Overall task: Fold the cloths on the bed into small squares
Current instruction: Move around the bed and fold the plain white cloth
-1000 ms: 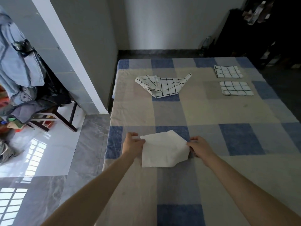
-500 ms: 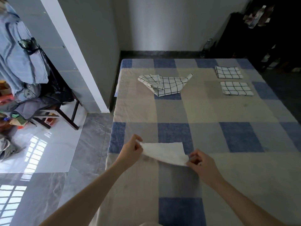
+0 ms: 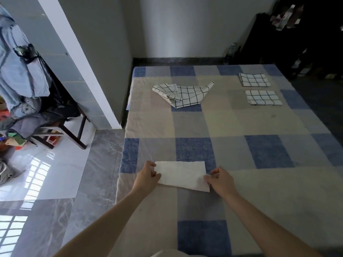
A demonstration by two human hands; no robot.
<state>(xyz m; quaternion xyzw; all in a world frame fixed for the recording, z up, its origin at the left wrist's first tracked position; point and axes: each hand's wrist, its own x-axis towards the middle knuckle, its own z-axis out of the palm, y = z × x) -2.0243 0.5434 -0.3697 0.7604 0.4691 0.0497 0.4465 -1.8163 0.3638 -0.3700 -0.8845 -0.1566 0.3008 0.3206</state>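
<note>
My left hand (image 3: 148,175) and right hand (image 3: 220,179) each pinch an end of the plain white cloth (image 3: 182,175), a soft, limp oblong lying near the bed's (image 3: 278,191) front left corner. If I tug unevenly, I think the layers slide and the edges skew. The crumpled grid-checked cloth (image 3: 182,94) waits near the far edge

Left hand (image 3: 148,176) and right hand (image 3: 219,179) pinch the ends of a white cloth (image 3: 182,175) lying flat on the checked bed (image 3: 259,164), checked cloths beyond.
</note>
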